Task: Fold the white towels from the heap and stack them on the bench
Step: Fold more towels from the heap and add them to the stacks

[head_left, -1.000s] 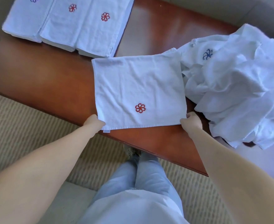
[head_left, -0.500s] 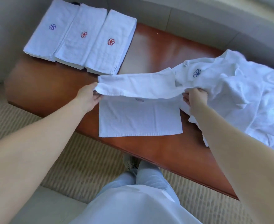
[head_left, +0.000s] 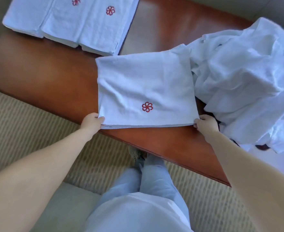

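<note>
White terry, a towel (head_left: 144, 91) with a red flower emblem (head_left: 147, 107) lies spread in the middle of the frame on the reddish-brown table (head_left: 54, 77). The left hand (head_left: 92, 121) pinches its near left corner and the right hand (head_left: 204, 123) pinches its near right corner, both at the towel's near hem, close to the table's front edge. At the right of the frame the heap (head_left: 248, 77) of loose white towels touches the spread towel's right side. At the upper left, folded towels (head_left: 74, 22) sit side by side on the table, two showing red emblems. Below, pale trousers and a shoe stand on striped beige carpet (head_left: 37, 131).
</note>
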`<state>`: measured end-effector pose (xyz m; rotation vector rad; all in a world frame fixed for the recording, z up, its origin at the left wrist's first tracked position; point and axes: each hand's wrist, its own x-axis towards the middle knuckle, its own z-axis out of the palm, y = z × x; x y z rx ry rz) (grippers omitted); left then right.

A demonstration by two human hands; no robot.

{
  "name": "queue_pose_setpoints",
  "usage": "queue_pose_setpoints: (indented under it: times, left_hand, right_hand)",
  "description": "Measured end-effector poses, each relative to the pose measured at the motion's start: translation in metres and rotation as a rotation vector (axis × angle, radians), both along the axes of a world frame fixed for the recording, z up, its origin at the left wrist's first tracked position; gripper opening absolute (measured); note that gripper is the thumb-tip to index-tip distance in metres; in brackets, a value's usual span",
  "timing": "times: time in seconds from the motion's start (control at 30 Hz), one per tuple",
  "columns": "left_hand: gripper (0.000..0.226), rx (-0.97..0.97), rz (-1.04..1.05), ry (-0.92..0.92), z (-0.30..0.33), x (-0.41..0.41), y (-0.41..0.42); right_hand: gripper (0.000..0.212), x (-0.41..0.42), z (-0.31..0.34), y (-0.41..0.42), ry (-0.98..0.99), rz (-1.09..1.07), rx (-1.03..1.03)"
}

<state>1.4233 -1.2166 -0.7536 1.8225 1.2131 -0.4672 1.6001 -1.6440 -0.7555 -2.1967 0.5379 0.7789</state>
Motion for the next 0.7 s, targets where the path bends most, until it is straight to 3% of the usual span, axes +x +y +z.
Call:
queue_pose_setpoints:
  times: [0.27,0.5,0.6,0.7]
  left_hand:
    - [0.026,0.108,-0.125,0.035,-0.004,-0.011,-0.006]
    - [0.019,0.315,-0.151,0.068,-0.009,-0.023,-0.015]
    - [0.011,0.282,-0.117,0.074,-0.009,-0.021,-0.015]
    - [0.019,0.177,-0.127,0.027,-0.009,-0.017,-0.013]
  right_hand:
    - [0.021,-0.007,-0.007,0.001,-0.074,0.129,-0.146]
    - [0.026,-0.014,-0.013,0.005,-0.126,0.193,-0.192]
    - [0.017,-0.011,-0.009,0.009,-0.104,0.165,-0.134]
    - [0.006,-0.008,-0.006,0.010,-0.070,0.126,-0.080]
